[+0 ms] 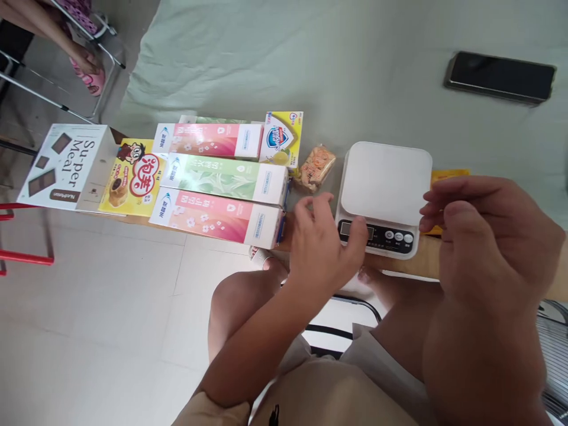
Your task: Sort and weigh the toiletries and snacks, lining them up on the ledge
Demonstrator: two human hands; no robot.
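A white kitchen scale with a dark display strip sits at the table edge before me, its platform bare. My left hand is at the scale's left side, fingers bent and apart, the thumb over or near the display. Nothing shows in its grasp. Right of the scale, my right hand is raised with loosely curved fingers and the thumb a little apart; I see nothing held. It partly covers a yellow packet. A small wrapped snack lies just beyond my left hand's fingertips.
Pink toothpaste boxes, a green one and a yellow soap box stand left. Farther left are a yellow snack box and a white "Su-per Meal" box. A phone lies far right. Another person's foot shows upper left.
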